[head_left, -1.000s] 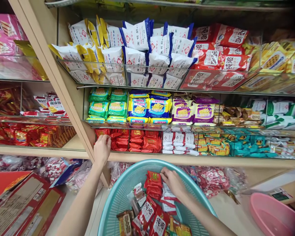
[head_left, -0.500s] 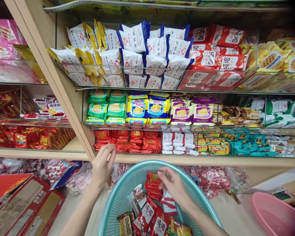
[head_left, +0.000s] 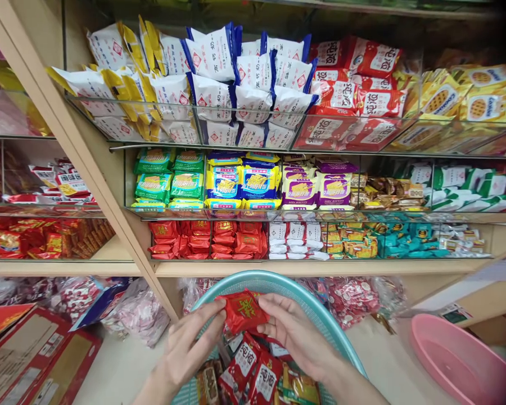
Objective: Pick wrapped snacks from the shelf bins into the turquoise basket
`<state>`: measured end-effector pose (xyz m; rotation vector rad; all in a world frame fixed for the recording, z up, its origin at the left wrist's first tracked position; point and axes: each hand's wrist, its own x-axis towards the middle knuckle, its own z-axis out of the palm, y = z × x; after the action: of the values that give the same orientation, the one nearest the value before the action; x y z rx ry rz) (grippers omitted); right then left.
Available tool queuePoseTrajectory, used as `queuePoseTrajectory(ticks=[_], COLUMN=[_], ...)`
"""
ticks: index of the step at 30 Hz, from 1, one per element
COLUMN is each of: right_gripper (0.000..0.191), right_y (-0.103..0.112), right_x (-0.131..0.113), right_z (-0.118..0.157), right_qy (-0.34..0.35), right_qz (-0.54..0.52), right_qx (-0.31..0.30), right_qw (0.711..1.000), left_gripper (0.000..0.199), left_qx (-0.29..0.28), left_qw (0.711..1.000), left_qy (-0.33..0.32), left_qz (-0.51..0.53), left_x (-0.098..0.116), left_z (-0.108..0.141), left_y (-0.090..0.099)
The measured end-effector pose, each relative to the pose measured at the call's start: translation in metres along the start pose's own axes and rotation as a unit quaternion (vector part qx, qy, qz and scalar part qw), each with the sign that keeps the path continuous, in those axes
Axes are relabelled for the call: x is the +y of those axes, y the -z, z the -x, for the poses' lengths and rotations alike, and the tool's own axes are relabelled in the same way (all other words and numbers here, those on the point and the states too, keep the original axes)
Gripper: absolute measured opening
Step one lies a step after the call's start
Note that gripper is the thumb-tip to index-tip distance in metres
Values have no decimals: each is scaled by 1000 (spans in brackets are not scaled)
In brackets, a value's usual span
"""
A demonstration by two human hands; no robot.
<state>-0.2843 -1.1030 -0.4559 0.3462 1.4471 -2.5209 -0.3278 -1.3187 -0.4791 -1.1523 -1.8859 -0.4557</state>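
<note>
Holding a small red packet (head_left: 243, 311) between them, the left hand (head_left: 188, 349) and the right hand (head_left: 297, 332) meet over the teal basket (head_left: 259, 279). Left fingers (head_left: 213, 322) pinch the packet's left edge, and right fingers (head_left: 266, 302) grip its right edge, so both hands are clenched on the one packet, which sits lifted just above the basket's contents.

Directly beneath the fingers, inside the basket, lie more snack packs: red-and-white packets (head_left: 253, 368) with large characters, and a brown one (head_left: 206, 385) nearer the left wrist. Well off to the right of the right hand stands a pink basin (head_left: 459, 360). Down to the left of the left hand lie red cardboard boxes (head_left: 34, 354), with clear bags of red-and-white sweets (head_left: 135, 312) between them and the basket.

Beyond the fingers, just past the basket's far rim, runs the lowest shelf (head_left: 320, 267), where a bin holds matching red packets (head_left: 206, 239) almost straight ahead of the left hand, with small white packs (head_left: 295, 239) beside them to the right. Above those sit green, blue and purple biscuit packs (head_left: 240, 183), and farthest up are white pillow bags (head_left: 219, 84) trimmed in yellow and blue.
</note>
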Motion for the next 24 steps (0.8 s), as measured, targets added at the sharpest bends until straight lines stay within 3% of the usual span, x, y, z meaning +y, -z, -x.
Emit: queuePoseTrajectory(ticks=[4,9,13,20,24], right_gripper=[27,35,37,35,31], right_y=[8,13,18,24,26], right_x=[-2,-5,-2,-3,-5], right_z=[-2,-3,-4,-4,-4], right_qy=[16,96,121,139,170], right_qz=[28,156,190,220,286], right_qx=[25,48,53,73,62], right_qw=[999,982,973,963,941], left_gripper=[23,19,16,16,17], left_qx=[-13,-6,-6,-10,-28], left_qw=[999,998,997,991,988], left_qy=[-29,-61,-78,-117,-131], left_qz=[1,3,-3,56,71], left_x=[1,7,12,24,28], left_z=[-2,-16,-21,-11,2], left_y=[-7,-9,-9,-14,-21])
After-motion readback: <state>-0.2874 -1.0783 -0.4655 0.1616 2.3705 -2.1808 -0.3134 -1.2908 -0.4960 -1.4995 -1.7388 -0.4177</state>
